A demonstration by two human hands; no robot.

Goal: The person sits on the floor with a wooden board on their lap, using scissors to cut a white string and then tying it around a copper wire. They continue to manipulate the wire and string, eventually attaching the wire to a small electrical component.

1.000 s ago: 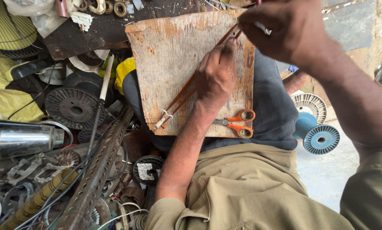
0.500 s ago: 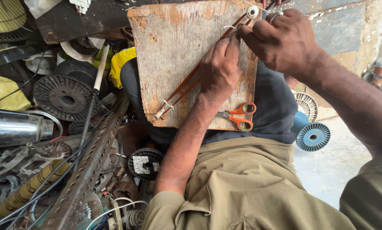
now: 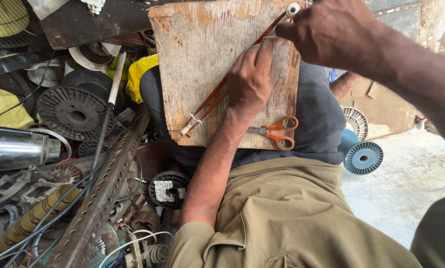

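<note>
Left grip (image 3: 249,79) flat on copper strands (image 3: 210,101)

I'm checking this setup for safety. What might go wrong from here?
The board rests on the lap, so it may tip as the right hand pulls the copper strands. The scissors lie near its lower edge and could slide off. The left hand pressing the strands might get pinched.

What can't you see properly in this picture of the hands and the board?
- Head view: the right hand covers its own fingertips and whatever it grips beside the small white spool.
- The left hand hides the middle of the copper wire bundle.
- The wooden board is cut off by the top edge.
</note>
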